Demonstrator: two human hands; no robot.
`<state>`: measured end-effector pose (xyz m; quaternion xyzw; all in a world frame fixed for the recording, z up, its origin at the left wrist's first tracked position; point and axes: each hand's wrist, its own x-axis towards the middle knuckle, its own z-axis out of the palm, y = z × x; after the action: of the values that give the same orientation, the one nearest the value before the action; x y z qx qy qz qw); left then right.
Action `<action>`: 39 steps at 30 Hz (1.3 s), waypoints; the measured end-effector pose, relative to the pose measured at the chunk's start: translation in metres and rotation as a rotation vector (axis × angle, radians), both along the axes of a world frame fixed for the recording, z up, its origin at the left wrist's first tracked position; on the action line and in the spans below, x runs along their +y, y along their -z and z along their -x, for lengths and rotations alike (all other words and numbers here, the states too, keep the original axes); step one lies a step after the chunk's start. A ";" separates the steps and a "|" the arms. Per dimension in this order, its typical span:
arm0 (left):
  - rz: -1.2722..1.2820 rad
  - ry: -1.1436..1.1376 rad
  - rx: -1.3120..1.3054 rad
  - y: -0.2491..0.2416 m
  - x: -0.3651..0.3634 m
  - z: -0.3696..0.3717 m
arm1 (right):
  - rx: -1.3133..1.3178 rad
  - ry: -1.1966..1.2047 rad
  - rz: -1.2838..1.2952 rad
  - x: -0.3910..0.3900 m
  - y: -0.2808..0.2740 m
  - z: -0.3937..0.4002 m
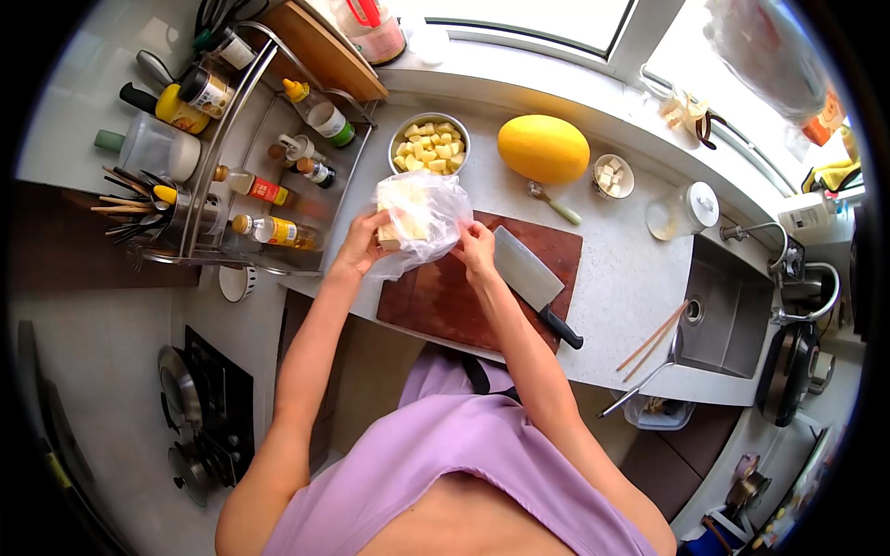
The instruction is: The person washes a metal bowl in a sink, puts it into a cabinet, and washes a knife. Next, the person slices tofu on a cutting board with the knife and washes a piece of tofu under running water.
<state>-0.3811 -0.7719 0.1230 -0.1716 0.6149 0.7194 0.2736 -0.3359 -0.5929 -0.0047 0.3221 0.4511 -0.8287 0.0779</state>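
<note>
My left hand (362, 243) grips a pale, tofu-like block (400, 225) from its left side, with a clear plastic bag (447, 206) partly around it. At the bag's right edge, my right hand (476, 248) pinches the thin plastic between thumb and fingers. Both hands are above the far part of a brown cutting board (422, 298). A cleaver (530, 269) with a black handle lies on the board, just right of my right hand. Beyond the bag stands a metal bowl (390, 148) of pale yellow cubes (431, 146).
A yellow melon (543, 148), a green-handled utensil (556, 205) and a small bowl (611, 194) of white cubes sit behind the board. Farther right are a glass jar (681, 213), chopsticks (652, 341), a ladle (640, 386) and the sink (728, 324). A metal rack (197, 227) with bottles stands left.
</note>
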 end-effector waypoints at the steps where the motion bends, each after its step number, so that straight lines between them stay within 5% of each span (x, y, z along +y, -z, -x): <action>1: -0.136 -0.020 -0.106 -0.006 -0.003 -0.001 | 0.002 -0.001 0.002 0.003 -0.005 0.000; 3: -0.174 -0.017 -0.152 -0.005 -0.011 -0.003 | 0.060 0.055 0.318 0.009 -0.020 -0.001; 7: -0.216 0.140 -0.281 -0.036 0.008 -0.012 | -0.009 0.036 0.444 0.037 -0.073 -0.008; 11: -0.242 0.325 -0.373 -0.046 0.056 -0.025 | 0.371 0.000 0.702 0.072 -0.069 -0.031; 15: -0.203 0.574 -0.403 -0.055 0.120 -0.039 | 0.317 0.301 0.577 0.127 -0.057 -0.062; 24: -0.216 0.921 -0.339 -0.071 0.205 -0.069 | 0.081 0.814 0.135 0.323 0.007 -0.179; 28: -0.168 0.878 -0.324 -0.066 0.193 -0.062 | -0.269 0.708 -0.331 0.371 0.019 -0.211; 30: -0.164 0.804 -0.341 -0.054 0.177 -0.054 | -0.296 0.804 -0.756 0.406 0.084 -0.230; 32: -0.183 0.754 -0.333 -0.049 0.163 -0.048 | -0.512 0.813 -1.333 0.388 0.036 -0.230; 33: -0.206 0.721 -0.323 -0.045 0.154 -0.046 | -0.512 0.790 -1.327 0.363 -0.001 -0.229; 35: -0.226 0.639 -0.308 -0.031 0.135 -0.040 | -0.073 0.785 -1.502 0.312 -0.049 -0.227; 37: -0.209 0.588 -0.275 -0.023 0.119 -0.039 | 0.067 0.268 -1.280 0.258 -0.050 -0.228; 39: -0.207 0.501 -0.307 -0.017 0.105 -0.043 | 0.278 -0.112 -1.357 0.203 -0.037 -0.217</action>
<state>-0.3384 -0.6668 0.1404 -0.0925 0.5131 0.6540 0.5481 -0.1187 -0.3895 0.0319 0.1667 0.8911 -0.3920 -0.1566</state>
